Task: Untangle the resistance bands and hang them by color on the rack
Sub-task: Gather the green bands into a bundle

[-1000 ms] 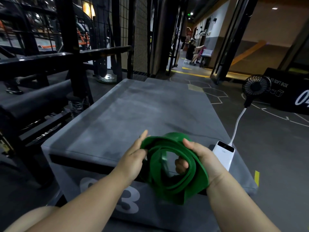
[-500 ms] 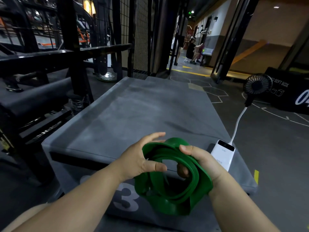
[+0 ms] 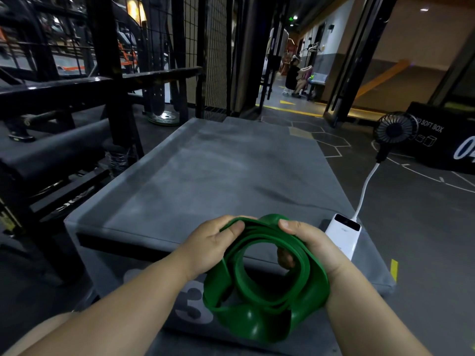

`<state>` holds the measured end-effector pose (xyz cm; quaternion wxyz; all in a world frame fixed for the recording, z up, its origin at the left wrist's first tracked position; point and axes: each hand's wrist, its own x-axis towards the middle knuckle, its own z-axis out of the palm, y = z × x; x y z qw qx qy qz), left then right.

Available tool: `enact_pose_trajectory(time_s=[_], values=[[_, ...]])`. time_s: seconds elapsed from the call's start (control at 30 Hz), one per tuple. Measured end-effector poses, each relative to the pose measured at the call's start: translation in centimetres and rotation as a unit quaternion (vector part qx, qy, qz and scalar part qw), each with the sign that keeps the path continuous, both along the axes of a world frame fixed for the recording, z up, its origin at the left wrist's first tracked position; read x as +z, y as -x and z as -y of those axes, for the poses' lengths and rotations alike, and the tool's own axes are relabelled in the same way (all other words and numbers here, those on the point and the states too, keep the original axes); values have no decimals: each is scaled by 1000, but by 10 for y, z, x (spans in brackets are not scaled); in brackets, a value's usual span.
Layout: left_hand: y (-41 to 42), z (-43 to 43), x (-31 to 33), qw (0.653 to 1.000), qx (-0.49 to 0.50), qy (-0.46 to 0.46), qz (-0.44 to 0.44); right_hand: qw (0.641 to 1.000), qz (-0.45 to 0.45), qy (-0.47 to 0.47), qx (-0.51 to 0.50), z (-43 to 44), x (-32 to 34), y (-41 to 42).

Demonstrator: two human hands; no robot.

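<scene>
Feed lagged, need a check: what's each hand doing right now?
Left hand: pinches the green band at its top edge.
Right hand: grips the same band.

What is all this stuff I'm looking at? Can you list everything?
resistance band: coiled loops, number unclear, green, between both hands
soft box: one, grey, marked 3, before the person
power bank: one, white, box's near right corner
cable: one, white, power bank to fan
fan: one, black, right of the box
second soft box: one, black, far right
rack: one, black, left
seated person: one, dark top, far corridor
left hand: grips band's top left
right hand: grips band's right side
</scene>
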<state>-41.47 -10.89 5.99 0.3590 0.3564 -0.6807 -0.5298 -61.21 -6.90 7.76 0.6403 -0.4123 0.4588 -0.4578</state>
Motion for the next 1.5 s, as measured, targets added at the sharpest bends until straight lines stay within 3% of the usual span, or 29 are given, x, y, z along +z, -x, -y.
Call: enact_pose_trajectory(time_s=[0.2, 0.27, 0.4, 0.47, 0.63, 0.73, 0.9, 1.1, 1.37, 1.5], values=[[6, -5, -7, 979, -33, -117, -162, 1000, 11, 18, 21, 1, 0, 7], [7, -5, -5, 976, -27, -124, -177, 999, 9, 24, 30, 0, 1, 6], [12, -5, -9, 995, 85, 36, -38, 1000, 2, 7, 12, 0, 1, 6], [13, -5, -10, 993, 92, 77, -6, 1000, 1, 11, 10, 0, 0, 9], [14, -5, -7, 996, 55, 14, -66, 1000, -2, 17, 15, -1, 1, 10], [12, -7, -7, 998, 35, 10, -50, 1000, 7, 14, 19, 0, -1, 13], [-7, 1, 0, 990, -114, -20, 78, 997, -38, 8, 65, 3, -5, 13], [1, -8, 9, 960, -123, 91, 233, 987, -77, -15, 139, 3, -16, -4], [-3, -4, 7, 973, -51, 110, 194, 990, -67, 3, 123, 5, -11, -9], [-12, -2, 12, 981, -8, 90, 175, 982, -114, 32, 149, 5, -2, -4]])
